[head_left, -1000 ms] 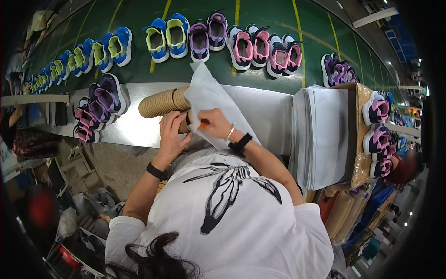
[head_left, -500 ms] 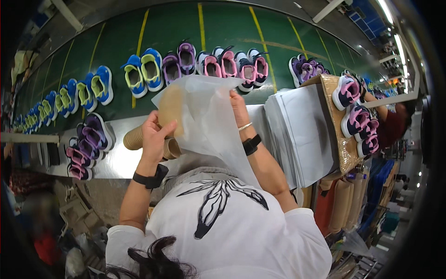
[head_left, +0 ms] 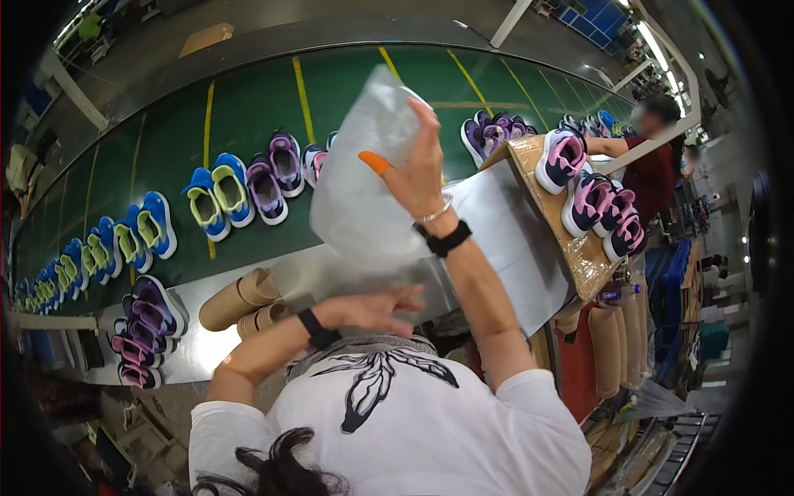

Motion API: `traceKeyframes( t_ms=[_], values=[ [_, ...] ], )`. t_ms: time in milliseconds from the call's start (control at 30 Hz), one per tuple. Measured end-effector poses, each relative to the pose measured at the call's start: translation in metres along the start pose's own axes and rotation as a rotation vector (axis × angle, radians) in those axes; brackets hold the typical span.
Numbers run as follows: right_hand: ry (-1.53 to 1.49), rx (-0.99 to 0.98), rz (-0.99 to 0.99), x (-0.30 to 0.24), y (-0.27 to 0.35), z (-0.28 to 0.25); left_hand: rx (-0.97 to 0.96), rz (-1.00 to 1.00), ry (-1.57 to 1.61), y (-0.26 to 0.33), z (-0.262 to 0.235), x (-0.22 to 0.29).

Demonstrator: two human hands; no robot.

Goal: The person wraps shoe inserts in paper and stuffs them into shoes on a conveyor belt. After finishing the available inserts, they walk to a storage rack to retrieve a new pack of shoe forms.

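My right hand (head_left: 418, 174), its thumb in an orange finger cot, is raised over the green belt. It grips a thin, translucent white paper sheet (head_left: 356, 198) that bulges out to the left; whether anything lies inside the sheet is hidden. Lower down, close to my waist, my left hand (head_left: 376, 312) is slightly blurred. Its fingers are stretched and apart, with nothing seen in them. Left of that wrist, nested brown curved cardboard pieces (head_left: 234, 302) lie on a shiny metal table (head_left: 186, 351).
Blue-and-lime sneakers (head_left: 219, 194) and purple sneakers (head_left: 277, 178) line the green belt (head_left: 256, 107). More sneakers (head_left: 149, 310) sit at the table's left. White sheets (head_left: 529, 248) are stacked at right beside a taped carton (head_left: 550, 219) bearing pink-and-navy sneakers (head_left: 591, 202). A co-worker (head_left: 653, 157) stands beyond.
My left hand has let go of the sheet and dropped toward my waist. My right hand now holds the sheet alone, higher up. The tan piece seen behind the sheet no longer shows.
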State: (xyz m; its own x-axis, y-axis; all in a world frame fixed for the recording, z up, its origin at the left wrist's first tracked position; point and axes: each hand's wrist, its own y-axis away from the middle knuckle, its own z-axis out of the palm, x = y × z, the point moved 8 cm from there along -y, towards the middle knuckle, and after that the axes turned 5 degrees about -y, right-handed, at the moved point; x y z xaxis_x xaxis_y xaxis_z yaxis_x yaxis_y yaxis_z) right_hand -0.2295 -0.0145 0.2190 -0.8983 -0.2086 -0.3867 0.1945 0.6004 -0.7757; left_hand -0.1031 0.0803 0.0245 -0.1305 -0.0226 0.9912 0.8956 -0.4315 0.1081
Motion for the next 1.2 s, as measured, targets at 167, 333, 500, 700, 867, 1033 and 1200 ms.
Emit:
traceKeyframes(
  t_ms=[167, 333, 500, 700, 867, 1033, 1200],
  values=[
    [-0.413, 0.455, 0.574, 0.017, 0.082, -0.037, 0.94, 0.459, 0.523, -0.014, -0.123, 0.053],
    [0.156, 0.216, 0.223, 0.012, 0.062, -0.068, 1.052, 0.492, -0.799, -0.054, -0.129, 0.04],
    [-0.028, -0.021, 0.438, 0.073, 0.082, -0.058, 0.469, 0.195, 0.611, -0.073, -0.121, 0.053],
    [-0.171, -0.074, 0.484, 0.118, 0.086, -0.039, 0.765, 0.085, 0.476, -0.093, -0.146, 0.028],
    [0.004, -0.102, 0.548, 0.142, 0.091, -0.042, 0.628, 0.252, 0.654, -0.11, -0.194, 0.029],
    [0.104, -0.225, 0.784, 0.21, 0.101, -0.035, 0.827, 0.113, 0.056, -0.126, -0.302, 0.013],
    [0.416, -0.674, 0.912, 0.289, 0.101, 0.021, 1.01, 0.111, -0.773, -0.174, -0.35, 0.001]
  ],
)
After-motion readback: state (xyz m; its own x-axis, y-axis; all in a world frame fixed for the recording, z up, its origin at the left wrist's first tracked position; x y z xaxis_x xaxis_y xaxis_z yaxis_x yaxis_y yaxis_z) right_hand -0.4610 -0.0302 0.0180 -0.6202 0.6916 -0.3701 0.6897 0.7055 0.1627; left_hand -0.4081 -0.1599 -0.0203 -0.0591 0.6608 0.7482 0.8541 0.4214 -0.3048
